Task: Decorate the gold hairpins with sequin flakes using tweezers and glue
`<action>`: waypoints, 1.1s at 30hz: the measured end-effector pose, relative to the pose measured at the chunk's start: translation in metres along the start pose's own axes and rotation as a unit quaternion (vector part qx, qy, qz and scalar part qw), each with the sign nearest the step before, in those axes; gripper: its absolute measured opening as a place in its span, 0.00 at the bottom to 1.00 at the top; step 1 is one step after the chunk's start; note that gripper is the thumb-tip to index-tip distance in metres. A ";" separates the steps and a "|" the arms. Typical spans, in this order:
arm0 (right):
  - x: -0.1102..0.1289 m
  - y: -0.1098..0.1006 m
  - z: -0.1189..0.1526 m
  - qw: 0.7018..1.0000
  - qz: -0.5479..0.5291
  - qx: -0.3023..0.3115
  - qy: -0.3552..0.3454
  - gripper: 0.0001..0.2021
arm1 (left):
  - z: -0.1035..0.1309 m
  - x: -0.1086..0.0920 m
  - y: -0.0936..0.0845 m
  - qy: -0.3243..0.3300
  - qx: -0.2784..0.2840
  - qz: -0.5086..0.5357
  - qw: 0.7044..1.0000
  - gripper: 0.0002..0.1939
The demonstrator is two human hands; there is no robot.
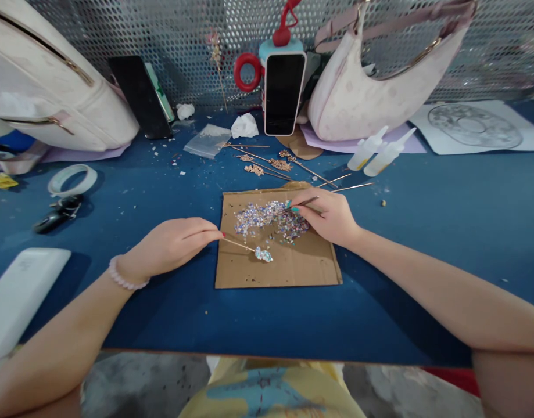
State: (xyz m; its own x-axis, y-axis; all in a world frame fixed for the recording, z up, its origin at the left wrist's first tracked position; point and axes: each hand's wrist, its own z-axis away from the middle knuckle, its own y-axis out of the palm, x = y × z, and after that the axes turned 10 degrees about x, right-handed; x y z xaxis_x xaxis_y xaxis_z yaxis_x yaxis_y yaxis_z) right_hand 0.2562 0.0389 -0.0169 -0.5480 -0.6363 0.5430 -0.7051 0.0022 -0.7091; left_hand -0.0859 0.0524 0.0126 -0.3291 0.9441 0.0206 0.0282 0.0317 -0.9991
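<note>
My left hand (182, 244) pinches the thin shaft of a hair stick (239, 245). Its far end, covered in glittering stones (263, 253), lies over the front part of a cardboard sheet (293, 270). Across the sheet, my right hand (332, 215) is closed on dark, thin tweezers (311, 201). Those fingers are at the right side of a spread pile of small shiny rhinestones (260, 215). The tweezers' tips are among the stones, and whether they grip one is too small to tell.
Behind the cardboard lie several gold hair sticks (280, 165), a plastic bag (208, 141) and two glue bottles (386, 157). A phone (285, 96) leans against a cup, near a white handbag (375, 98). At left are a tape roll (72, 181) and a white power bank (22, 296).
</note>
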 end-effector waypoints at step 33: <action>0.000 0.001 0.000 1.000 -0.017 -0.014 0.011 0.07 | -0.006 -0.011 -0.001 0.043 0.027 -0.033 0.998 0.07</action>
State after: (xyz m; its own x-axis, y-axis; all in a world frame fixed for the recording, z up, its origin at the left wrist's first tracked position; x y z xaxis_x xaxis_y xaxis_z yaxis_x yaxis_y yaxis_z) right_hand 0.2550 0.0387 -0.0174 -0.5335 -0.6193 0.5761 -0.7355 0.0033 -0.6775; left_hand -0.0764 0.0443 0.0134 -0.2454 0.9655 0.0867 -0.0423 0.0787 -0.9960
